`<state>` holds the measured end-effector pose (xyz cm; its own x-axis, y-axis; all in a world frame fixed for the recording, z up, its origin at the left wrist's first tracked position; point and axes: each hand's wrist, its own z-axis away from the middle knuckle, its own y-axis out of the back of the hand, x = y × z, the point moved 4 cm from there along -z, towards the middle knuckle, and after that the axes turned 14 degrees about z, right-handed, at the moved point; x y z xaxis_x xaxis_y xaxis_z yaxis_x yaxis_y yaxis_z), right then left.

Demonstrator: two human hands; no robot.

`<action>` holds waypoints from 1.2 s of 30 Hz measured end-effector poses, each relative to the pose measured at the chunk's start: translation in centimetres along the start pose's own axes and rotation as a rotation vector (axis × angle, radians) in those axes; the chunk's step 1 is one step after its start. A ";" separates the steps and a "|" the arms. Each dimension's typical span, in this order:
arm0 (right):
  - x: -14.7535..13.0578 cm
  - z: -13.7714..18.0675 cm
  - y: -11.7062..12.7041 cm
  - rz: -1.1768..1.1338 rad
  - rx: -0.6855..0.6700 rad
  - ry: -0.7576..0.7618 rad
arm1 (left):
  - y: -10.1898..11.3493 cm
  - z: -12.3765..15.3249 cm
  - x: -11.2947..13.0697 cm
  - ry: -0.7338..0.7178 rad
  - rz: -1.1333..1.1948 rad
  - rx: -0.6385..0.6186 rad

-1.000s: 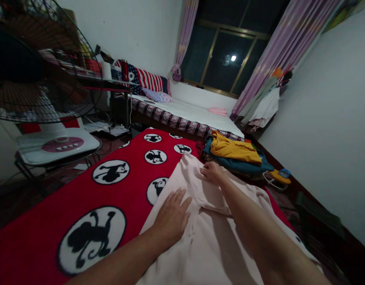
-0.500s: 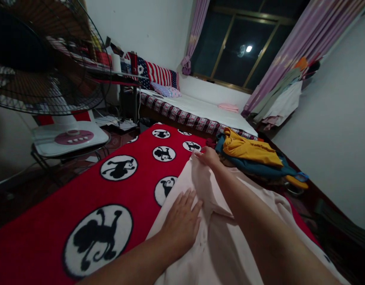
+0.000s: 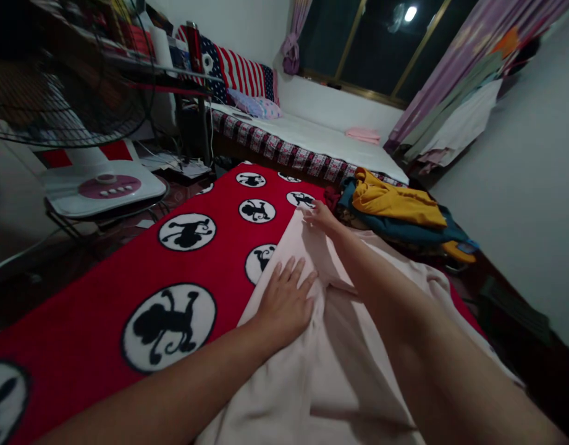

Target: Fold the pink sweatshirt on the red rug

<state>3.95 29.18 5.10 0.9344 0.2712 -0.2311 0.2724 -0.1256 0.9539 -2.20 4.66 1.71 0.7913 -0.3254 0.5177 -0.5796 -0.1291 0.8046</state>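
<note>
A pale pink garment (image 3: pixel 284 371) lies spread on a red blanket (image 3: pixel 103 315) patterned with black monkey figures in white circles. My left hand (image 3: pixel 288 303) rests flat on the garment near its left edge, with the fingers spread. Farther out, my right hand (image 3: pixel 322 217) is at the garment's far corner, its fingers a little apart and touching or just above the cloth. My right forearm crosses over the garment and hides part of it. Folds and a seam run down the middle of the cloth.
A pile of folded clothes, yellow (image 3: pixel 395 201) on top, lies beyond the garment on the right. At left a fan (image 3: pixel 94 179) stands on a stool beside a cluttered desk (image 3: pixel 173 77). Behind is a bed (image 3: pixel 307 133) under a window; clothes (image 3: pixel 464 123) hang at right.
The view has tilted down, so everything sits higher in the picture. The fingers of my right hand look looser at the garment's corner. My left hand stays flat on the cloth.
</note>
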 end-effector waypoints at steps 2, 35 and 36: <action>-0.1 2.7 1.4 -0.070 0.031 0.093 | 0.1 -0.1 0.0 -0.002 -0.017 -0.003; -4.2 41.6 5.6 0.158 0.017 0.606 | -0.1 -0.1 0.3 0.003 -0.148 -0.066; -4.1 41.5 5.1 0.180 0.026 0.588 | -0.1 -0.2 0.3 0.011 -0.148 -0.073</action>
<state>11.02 -12.15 3.03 0.6853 0.7234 0.0844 0.1345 -0.2396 0.9615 -1.86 4.74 1.83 0.8691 -0.2974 0.3952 -0.4414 -0.1061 0.8910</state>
